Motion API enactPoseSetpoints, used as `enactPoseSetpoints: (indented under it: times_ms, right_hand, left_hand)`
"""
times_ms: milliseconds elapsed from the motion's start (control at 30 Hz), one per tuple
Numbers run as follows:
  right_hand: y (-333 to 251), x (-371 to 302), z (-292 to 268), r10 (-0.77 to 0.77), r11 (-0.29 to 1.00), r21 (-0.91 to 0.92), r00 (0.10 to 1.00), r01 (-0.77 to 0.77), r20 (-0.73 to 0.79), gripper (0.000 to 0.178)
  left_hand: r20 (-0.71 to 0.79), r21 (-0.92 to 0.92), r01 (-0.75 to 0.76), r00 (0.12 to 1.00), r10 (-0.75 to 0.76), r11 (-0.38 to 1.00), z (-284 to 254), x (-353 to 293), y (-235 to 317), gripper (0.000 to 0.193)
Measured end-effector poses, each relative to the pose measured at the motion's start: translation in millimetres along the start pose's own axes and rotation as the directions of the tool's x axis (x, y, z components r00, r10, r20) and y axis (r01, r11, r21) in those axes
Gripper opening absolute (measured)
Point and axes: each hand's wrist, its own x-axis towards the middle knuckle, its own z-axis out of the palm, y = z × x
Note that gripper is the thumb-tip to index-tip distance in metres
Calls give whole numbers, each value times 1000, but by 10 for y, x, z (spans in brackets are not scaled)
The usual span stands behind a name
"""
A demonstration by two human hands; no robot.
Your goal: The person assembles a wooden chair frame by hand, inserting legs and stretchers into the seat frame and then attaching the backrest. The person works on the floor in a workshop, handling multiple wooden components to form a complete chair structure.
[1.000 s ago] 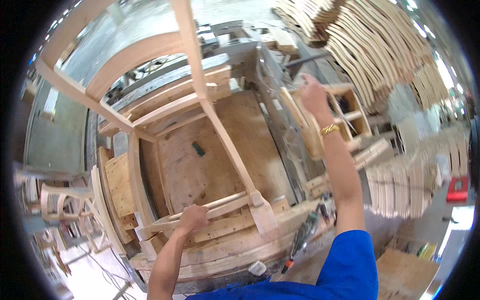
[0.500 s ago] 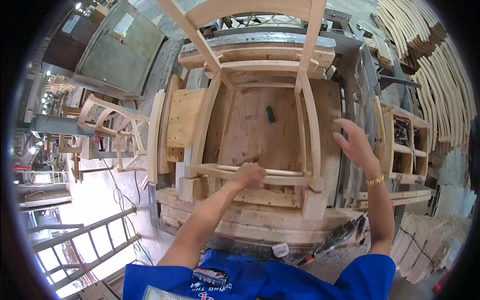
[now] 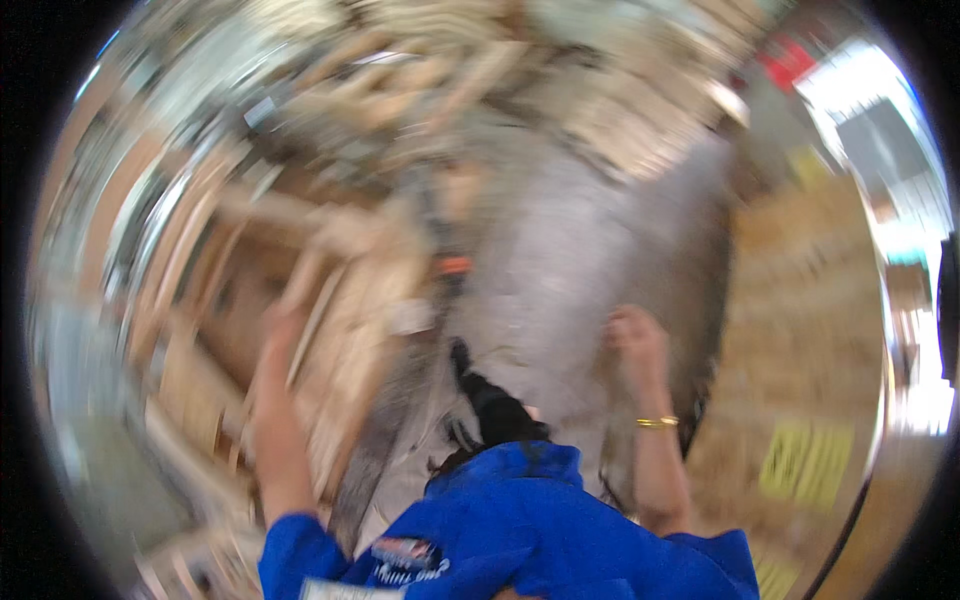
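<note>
Motion smears the whole head view. My left hand (image 3: 282,330) is at the near rail of the pale wooden chair frame (image 3: 318,262), to the left. Its fingers are too blurred to show whether they grip the rail. Over the grey floor on the right is my right hand (image 3: 640,345), a gold bracelet (image 3: 657,422) on its wrist. Those fingers look loosely curled, and nothing shows in them.
The wooden work fixture (image 3: 350,365) surrounds the chair frame on the left. Stacked wooden parts (image 3: 640,115) stand farther off. A large tan panel or stack (image 3: 810,330) with yellow sheets (image 3: 808,462) rises at the right. Grey floor (image 3: 560,265) lies between.
The view has swung to the right, so the chair and fixture now appear at the left. My right hand has gone from spread fingers beside the fixture to curled ones above the floor.
</note>
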Motion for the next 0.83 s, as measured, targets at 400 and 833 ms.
enactPoseSetpoints:
  times_ms: [400,833]
  right_hand:
    - [2480,-1821,-147,641,763,-96,767,-639,-6,32]
    - [3280,602,-2272,427,904,97,882,-416,-198,41]
  left_hand:
    - [-716,152,-399,587,379,904,-166,-556,1425,16]
    - [698,-111,-594,524,488,797,3317,-1820,4371,32]
